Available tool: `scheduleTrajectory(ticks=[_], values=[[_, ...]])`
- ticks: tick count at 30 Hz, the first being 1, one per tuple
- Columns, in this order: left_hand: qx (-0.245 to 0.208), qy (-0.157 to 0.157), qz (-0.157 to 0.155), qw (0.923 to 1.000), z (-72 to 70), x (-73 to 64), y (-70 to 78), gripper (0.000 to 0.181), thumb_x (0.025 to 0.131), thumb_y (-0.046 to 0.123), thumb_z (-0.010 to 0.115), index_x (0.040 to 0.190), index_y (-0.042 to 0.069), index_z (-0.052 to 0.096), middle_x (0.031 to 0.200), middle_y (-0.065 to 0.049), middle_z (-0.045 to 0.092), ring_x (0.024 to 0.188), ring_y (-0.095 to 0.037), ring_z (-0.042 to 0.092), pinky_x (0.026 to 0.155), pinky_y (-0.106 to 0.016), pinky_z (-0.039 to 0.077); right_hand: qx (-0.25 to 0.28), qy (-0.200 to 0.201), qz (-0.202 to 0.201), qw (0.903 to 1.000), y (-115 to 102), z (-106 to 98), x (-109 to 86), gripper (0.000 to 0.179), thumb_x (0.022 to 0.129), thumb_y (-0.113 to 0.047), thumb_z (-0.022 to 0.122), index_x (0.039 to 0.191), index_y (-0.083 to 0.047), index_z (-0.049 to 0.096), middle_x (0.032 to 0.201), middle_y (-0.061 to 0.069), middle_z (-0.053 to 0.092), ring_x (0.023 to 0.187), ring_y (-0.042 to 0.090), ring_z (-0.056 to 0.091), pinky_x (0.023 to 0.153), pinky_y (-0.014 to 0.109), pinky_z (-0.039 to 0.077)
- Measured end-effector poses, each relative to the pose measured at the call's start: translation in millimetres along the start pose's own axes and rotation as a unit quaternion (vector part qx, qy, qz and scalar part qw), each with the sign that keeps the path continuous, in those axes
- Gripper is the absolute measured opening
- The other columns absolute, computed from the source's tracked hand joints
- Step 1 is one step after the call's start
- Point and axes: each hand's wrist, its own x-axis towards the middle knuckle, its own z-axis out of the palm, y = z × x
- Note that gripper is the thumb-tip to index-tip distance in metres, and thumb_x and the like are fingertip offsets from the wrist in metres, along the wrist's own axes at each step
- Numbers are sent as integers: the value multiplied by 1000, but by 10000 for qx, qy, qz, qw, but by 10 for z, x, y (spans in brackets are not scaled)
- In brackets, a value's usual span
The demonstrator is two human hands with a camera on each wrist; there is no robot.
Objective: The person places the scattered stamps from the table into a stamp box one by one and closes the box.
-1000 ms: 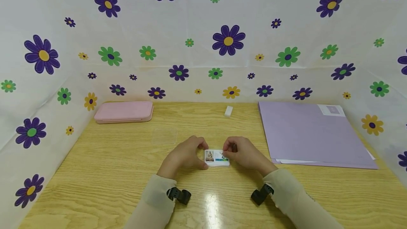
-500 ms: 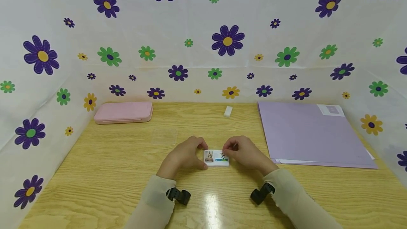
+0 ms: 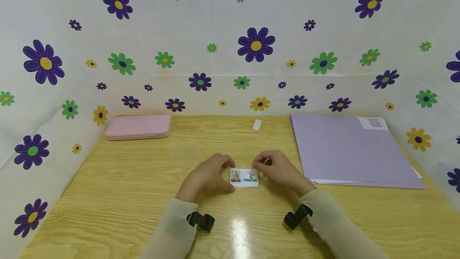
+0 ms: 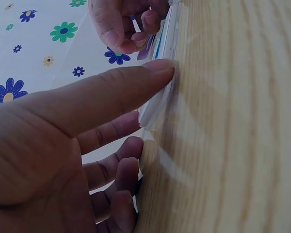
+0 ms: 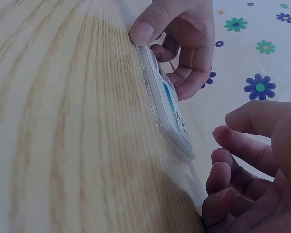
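Observation:
A small flat white rectangular case lies on the table in front of me, with a brown figure picture on its left and a panda with a blue-green strip on its right. My left hand holds its left end, thumb on the near edge and index finger at the far edge. In the right wrist view, the left thumb presses the case's corner. My right hand hovers just off the right end, thumb and index tips close together. Nothing shows between the right fingers, which are loosely bent.
A thin transparent sheet lies left of the hands. At the back are a pink pencil case on the left and a white eraser-like block. A large purple folder with papers under it takes up the right side.
My right fingers have come off the case's right part and shifted slightly up and right, uncovering the panda picture. My left hand keeps its hold.

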Motion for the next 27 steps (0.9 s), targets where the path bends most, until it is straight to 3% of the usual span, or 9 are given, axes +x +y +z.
scheduleTrajectory(ticks=[10, 20, 27], values=[[-580, -126, 199, 9980, -39, 27, -61, 49, 82, 26, 82, 124, 12, 61, 116, -6, 56, 103, -22, 53, 91, -40, 45, 45, 83, -105, 9999, -20, -16, -5, 10, 96, -19, 67, 99, -11, 73, 92, 1, 66, 80, 21, 57, 72, 36, 47], [-651, -79, 263, 9975, -155, 16, -33, 45, 87, 29, 77, 126, 12, 60, 114, -4, 59, 98, -20, 57, 87, -40, 48, -88, 231, -487, 9985, -167, -71, 54, 19, 95, -18, 67, 109, -6, 70, 98, 1, 65, 92, 21, 58, 81, 38, 46], [-666, -176, 660, 9954, -215, -34, -58, 47, 89, 27, 75, 130, 10, 58, 115, -6, 60, 101, -21, 59, 87, -40, 50, -157, 70, -654, 9977, -268, -14, 59, 33, 94, -21, 69, 122, -6, 63, 120, 9, 62, 109, 26, 54, 89, 44, 47]])
